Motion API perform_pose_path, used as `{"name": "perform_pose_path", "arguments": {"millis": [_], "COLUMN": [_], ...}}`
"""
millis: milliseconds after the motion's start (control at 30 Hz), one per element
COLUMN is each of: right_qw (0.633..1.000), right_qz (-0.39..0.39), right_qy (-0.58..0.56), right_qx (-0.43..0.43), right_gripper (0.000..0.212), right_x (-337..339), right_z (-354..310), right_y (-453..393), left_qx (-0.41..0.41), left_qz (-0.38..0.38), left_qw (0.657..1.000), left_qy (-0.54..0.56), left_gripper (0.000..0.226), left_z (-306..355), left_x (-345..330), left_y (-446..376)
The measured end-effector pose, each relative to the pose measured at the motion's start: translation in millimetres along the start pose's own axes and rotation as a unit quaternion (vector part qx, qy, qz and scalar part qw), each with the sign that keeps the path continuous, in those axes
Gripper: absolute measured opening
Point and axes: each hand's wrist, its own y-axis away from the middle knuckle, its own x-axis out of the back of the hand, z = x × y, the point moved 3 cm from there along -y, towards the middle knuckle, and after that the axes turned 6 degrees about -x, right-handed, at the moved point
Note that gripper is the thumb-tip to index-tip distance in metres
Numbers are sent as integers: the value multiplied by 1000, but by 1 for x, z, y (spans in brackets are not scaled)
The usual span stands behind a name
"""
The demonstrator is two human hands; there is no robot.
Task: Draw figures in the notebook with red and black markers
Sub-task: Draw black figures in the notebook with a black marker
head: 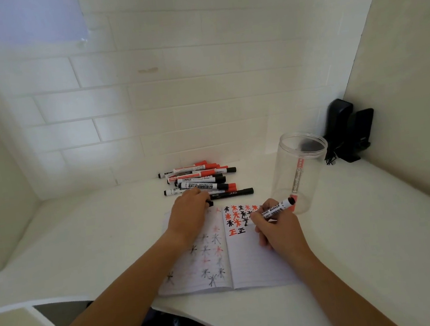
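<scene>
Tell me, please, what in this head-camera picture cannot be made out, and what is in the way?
- The tip of the marker in the right hand: hidden by the fingers, so contact with the notebook is unclear.
- The small black object at the left hand: mostly covered by the hand.
- The top corner of the left page: under the left hand.
- The small print on the piled markers: too small.
- The black device in the corner: too dark to identify.

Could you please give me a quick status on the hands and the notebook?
Right hand grips black marker, tip on notebook. Left hand holds black cap. Nothing blocking the page.
</scene>
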Motion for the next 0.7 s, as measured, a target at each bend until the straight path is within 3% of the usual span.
{"name": "perform_pose_path", "arguments": {"millis": [133, 267, 367, 700], "right_qw": [1000, 1000, 1000, 990], "right_qz": [0, 2, 7, -42], "right_qy": [3, -11, -17, -131], "right_qx": [13, 14, 13, 33], "right_gripper": [15, 10, 10, 10], "right_x": [-1, 0, 0, 1], "right_z": [-1, 0, 0, -14], "right_y": [-1, -3, -4, 2], "left_qx": [-19, -47, -74, 24], "left_qz": [18, 31, 18, 21], "left_qw": [1000, 991, 978, 932], "left_qy": [-2, 118, 192, 361], "left_gripper": [21, 36, 30, 19], "left_z": [4, 21, 25, 24], "left_x": [1, 2, 2, 17], "left_y": [-5, 10, 25, 35]}}
